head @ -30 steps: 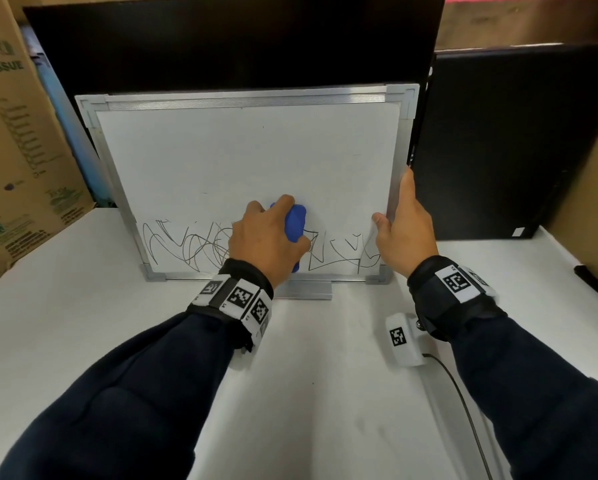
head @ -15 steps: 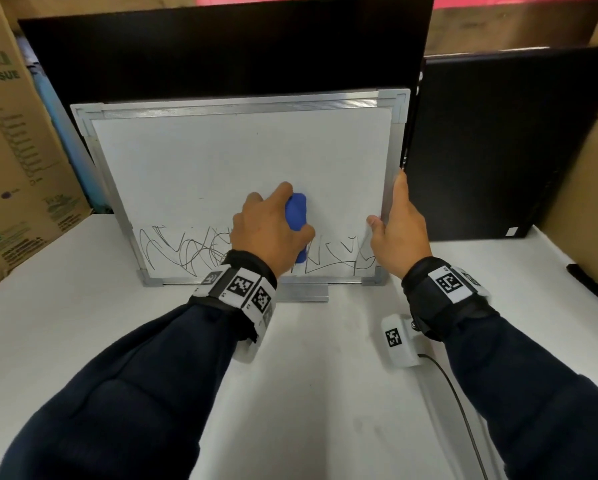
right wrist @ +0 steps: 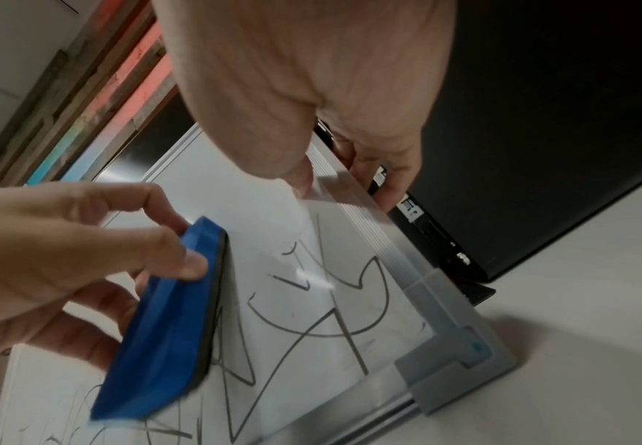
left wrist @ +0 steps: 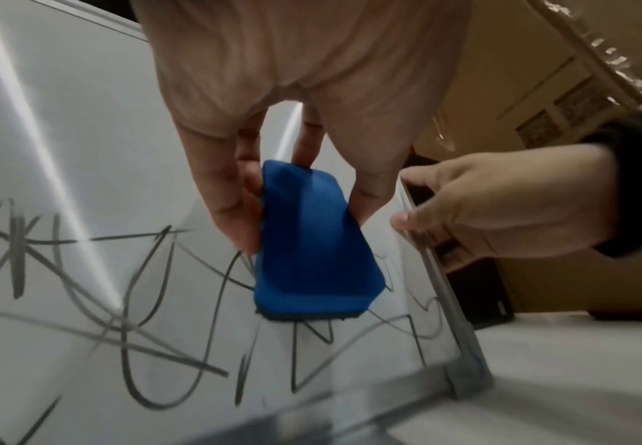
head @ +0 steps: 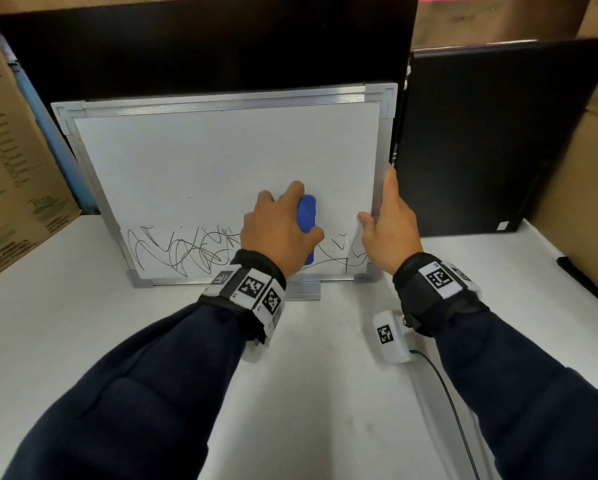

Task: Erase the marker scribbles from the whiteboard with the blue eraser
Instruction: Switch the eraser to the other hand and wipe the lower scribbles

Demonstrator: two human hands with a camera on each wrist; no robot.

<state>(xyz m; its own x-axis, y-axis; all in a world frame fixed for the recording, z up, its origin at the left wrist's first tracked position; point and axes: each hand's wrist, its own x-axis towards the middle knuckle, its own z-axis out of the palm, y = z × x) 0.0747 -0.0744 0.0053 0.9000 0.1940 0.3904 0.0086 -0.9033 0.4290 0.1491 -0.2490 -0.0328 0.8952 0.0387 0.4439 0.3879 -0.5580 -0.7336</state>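
An aluminium-framed whiteboard (head: 221,161) stands upright on the white table, leaning back on a black panel. Black marker scribbles (head: 183,249) run along its bottom strip; the upper area is wiped white. My left hand (head: 276,226) grips the blue eraser (head: 306,220) and presses its dark felt face flat on the board, right of centre, over the scribbles (left wrist: 159,316). The eraser (left wrist: 312,247) (right wrist: 167,322) stands upright between thumb and fingers. My right hand (head: 387,223) pinches the board's right frame edge (right wrist: 365,216), thumb in front, fingers behind.
A cardboard box (head: 10,161) stands at the left, and a black panel (head: 498,140) at the right beside the board. A small metal tray (head: 302,289) juts out under the frame. A white tagged device (head: 391,337) with a cable lies on the table.
The left hand has slid the eraser rightward along the scribble strip, clearing marks in the middle. The right hand keeps its hold on the frame.
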